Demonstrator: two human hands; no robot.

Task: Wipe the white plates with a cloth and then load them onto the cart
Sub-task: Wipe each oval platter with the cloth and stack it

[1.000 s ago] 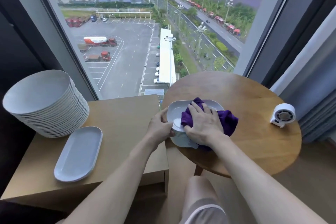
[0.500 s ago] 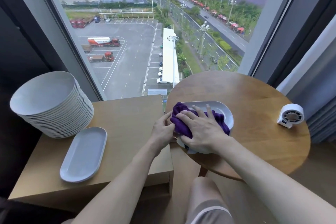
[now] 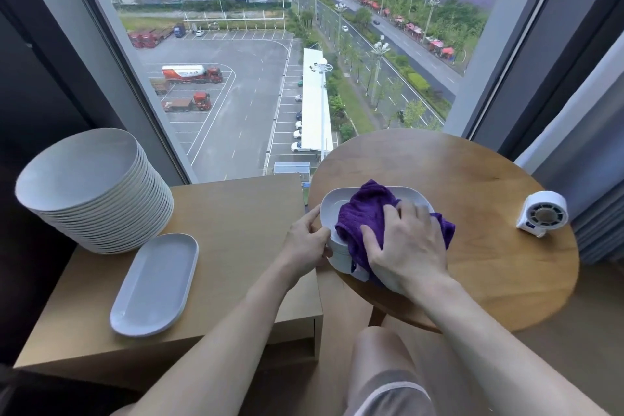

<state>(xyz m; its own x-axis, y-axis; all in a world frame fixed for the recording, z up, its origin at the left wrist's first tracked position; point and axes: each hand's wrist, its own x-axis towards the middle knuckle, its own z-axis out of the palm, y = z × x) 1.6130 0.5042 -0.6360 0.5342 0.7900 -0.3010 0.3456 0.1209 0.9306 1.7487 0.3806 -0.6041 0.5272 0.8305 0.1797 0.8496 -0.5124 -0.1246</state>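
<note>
A small stack of white oblong plates (image 3: 332,209) sits at the near left edge of the round wooden table (image 3: 472,179). A purple cloth (image 3: 366,216) lies on the top plate. My right hand (image 3: 405,246) presses flat on the cloth with fingers spread. My left hand (image 3: 305,240) grips the stack's left rim, thumb on top. On the wooden cart (image 3: 236,230) to the left lie one white oblong plate (image 3: 155,284) and a tall stack of round white plates (image 3: 94,189).
A small white fan (image 3: 543,213) stands on the table's right side. A large window rises right behind the table and cart. A grey curtain (image 3: 591,162) hangs at the right. My knee (image 3: 381,348) is below the table's edge.
My right hand has slid the cloth across the top plate, first toward the left, then back toward the right. My left hand has stayed on the stack's rim.
</note>
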